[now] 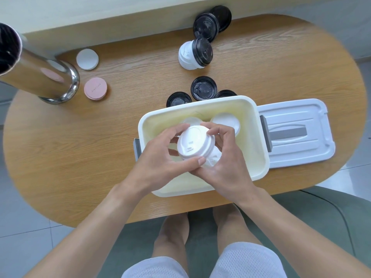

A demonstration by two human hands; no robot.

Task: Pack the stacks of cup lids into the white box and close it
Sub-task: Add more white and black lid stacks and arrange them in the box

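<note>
Two hands at work over the white box, which sits open on the wooden table near its front edge. Item one: a stack of white lids, held above the box interior, tilted toward me; my left hand grips it from the left with thumb curled along its near rim and fingers round the far side, and my right hand grips it from the right and underneath, fingers curled over the top edge. Item two: two more white lid stacks already inside the box, by its far wall, partly hidden behind my fingers. Item three: box cover, pale grey-white with a grey handle, lying flat on the table just to the right of the box, touching or nearly touching its side. Item four: black lids, three lying loose just beyond the far wall of the box. Item five: a mixed stack of white and black lids lying on its side farther back, with further black lids behind it at the table's far edge. Item six: a white disc and a pink disc at far left, beside a shiny metal cylinder.
</note>
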